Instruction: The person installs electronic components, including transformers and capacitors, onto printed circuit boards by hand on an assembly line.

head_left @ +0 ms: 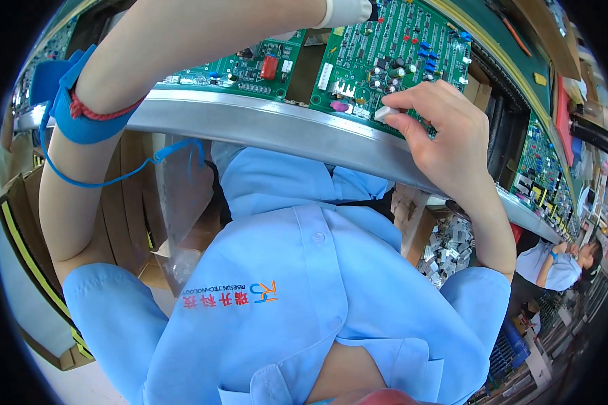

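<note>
A worker in a light-blue shirt seats a small white rectangular plastic component on a green printed circuit board lying on a conveyor line with a curved grey metal rail. The right hand pinches the white part between thumb and forefinger, fingers narrowed tightly around it, at the near edge of the board just beyond the rail. The step in hand appears to be placing this part onto the board; the next move would call for lining it up squarely with its spot and pressing straight down without disturbing neighbouring parts.

The board ahead of the right hand is densely populated: rows of small resistors, dark cylindrical capacitors, blue blocks, a white connector and a magenta oval part just left of the fingertips. The left hand, wearing a white glove, reaches over the top of the board to the far side; its fingers run out of view, so its grip cannot be told. A blue anti-static wrist strap with a coiled blue cord circles the left forearm. A second green circuit board with a red component sits below that arm.
</note>
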Motion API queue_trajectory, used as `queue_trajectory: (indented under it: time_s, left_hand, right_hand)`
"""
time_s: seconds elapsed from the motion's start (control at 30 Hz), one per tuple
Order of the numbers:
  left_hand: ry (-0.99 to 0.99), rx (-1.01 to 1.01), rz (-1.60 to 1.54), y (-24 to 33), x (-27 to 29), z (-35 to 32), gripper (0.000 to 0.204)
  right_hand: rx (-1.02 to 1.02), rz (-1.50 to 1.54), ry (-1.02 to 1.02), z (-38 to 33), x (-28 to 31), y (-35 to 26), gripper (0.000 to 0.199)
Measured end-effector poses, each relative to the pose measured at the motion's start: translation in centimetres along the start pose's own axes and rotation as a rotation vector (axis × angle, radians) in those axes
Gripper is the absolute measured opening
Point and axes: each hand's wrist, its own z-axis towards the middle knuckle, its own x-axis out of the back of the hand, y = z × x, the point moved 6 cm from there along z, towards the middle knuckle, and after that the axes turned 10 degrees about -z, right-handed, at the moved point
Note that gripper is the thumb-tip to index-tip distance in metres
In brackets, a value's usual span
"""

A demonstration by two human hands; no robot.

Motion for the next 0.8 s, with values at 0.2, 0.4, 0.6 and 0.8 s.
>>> queue_trajectory:
  time_s: [0.2, 0.4, 0.6, 0.8]
  left_hand:
    - [-0.017, 0.004, 0.021, -0.8, -0.5, 0.2, 0.032]
    - [-0.027, -0.017, 0.029, -1.5, -1.5, 0.1, 0.028]
    - [-0.156, -0.262, 0.023, -1.5, -3.8, 0.8, 0.029]
    - [-0.321, -0.19, 0.248, -1.8, -6.8, 2.0, 0.024]
  right_hand:
    - [0.046, -0.056, 0.038, 0.0, 0.1, -0.7, 0.011]
    - [0.111, -0.135, 0.065, -0.5, -0.1, -1.3, 0.015]
    - [0.217, -0.241, 0.023, -1.3, 0.1, -2.1, 0.023]
    - [0.107, -0.108, 0.113, -0.2, 4.1, 0.2, 0.04]
